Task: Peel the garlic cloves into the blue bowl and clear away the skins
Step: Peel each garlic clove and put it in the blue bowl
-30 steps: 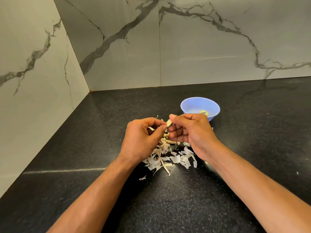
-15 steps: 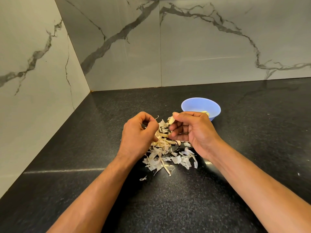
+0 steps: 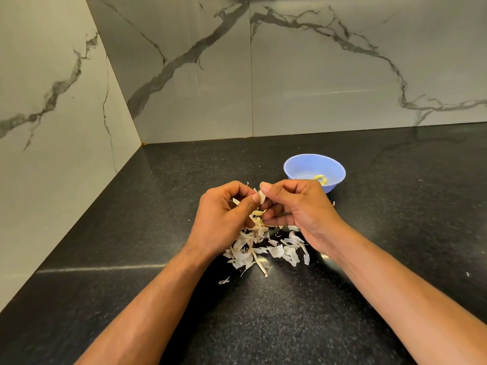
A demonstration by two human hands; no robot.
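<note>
Head view: peeling garlic.
Left hand (image 3: 224, 219) and right hand (image 3: 297, 209) both pinching one garlic clove (image 3: 262, 197), skins (image 3: 266, 248) under them, blue bowl (image 3: 314, 172) just past right hand.

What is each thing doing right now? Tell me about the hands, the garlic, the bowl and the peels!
left hand: pinches the garlic clove
right hand: pinches the same clove
garlic clove: held above the skins
blue bowl: upright, peeled garlic inside
skins: loose pile on the counter
</note>
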